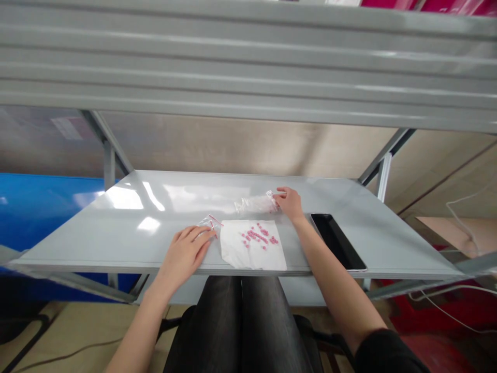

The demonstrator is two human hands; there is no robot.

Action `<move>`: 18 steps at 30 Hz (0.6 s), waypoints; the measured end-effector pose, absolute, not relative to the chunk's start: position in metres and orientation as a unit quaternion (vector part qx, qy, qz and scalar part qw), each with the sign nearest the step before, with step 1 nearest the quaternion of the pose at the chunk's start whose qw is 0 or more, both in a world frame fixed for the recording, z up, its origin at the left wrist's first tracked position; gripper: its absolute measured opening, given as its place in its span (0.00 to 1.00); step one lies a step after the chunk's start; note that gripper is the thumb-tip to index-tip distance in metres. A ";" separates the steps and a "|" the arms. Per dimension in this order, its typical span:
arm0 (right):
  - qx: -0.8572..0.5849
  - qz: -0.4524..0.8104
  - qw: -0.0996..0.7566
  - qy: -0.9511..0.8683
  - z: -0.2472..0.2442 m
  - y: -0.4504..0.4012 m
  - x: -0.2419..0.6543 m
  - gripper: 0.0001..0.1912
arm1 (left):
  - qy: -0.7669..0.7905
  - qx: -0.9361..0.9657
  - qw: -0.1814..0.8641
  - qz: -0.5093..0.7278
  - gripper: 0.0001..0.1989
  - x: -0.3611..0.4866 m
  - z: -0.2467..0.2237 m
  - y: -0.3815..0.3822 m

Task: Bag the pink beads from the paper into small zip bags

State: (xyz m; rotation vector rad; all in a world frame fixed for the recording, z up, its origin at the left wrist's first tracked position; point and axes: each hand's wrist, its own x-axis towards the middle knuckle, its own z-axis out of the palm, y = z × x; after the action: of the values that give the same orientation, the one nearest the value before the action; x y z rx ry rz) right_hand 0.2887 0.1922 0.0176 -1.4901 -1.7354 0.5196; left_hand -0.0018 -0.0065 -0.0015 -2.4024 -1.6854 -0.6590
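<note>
My right hand [290,203] grips the end of a crumpled clear plastic bag [254,204] lying on the grey metal shelf [97,238]. My left hand [185,254] rests on the shelf's front part, its fingertips reaching a small clear zip bag with red edging [206,223]. Between my hands lies a white paper sheet [236,254]. Several small pink beads [258,235] are scattered across it. A black tablet [337,241] lies face up to the right of my right forearm.
A grey metal shelf beam [248,57] crosses overhead, with metal uprights at both sides. A blue panel [39,207] stands at the left. White cables [462,223] hang at the right, above red objects [427,311]. My dark-trousered legs [240,326] lie below the shelf edge.
</note>
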 end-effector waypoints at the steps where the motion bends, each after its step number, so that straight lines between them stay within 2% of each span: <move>1: -0.589 0.195 0.382 -0.685 0.015 0.193 0.289 0.12 | -0.557 -0.798 0.065 -0.223 0.14 -0.004 -0.002 -0.006; 7: -0.548 0.147 0.384 -0.728 0.020 0.173 0.288 0.07 | -0.567 -0.783 0.070 -0.245 0.11 -0.001 0.003 -0.010; 11: -0.475 0.135 0.399 -0.773 0.026 0.126 0.287 0.11 | -0.544 -0.789 0.105 -0.264 0.11 0.014 0.008 -0.020; 13: -0.431 0.138 0.393 -0.801 0.025 0.098 0.286 0.09 | -0.515 -0.806 0.119 -0.268 0.12 0.022 0.010 -0.022; 18: -0.368 0.148 0.364 -0.843 0.013 0.046 0.279 0.06 | -0.463 -0.840 0.072 -0.276 0.10 0.033 0.010 -0.015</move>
State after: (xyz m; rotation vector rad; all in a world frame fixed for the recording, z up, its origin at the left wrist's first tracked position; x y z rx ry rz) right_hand 0.2785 0.0459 0.0128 -0.9465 -2.1688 0.3810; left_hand 0.0331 -0.0155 0.0103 -2.5234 -1.3903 -0.8292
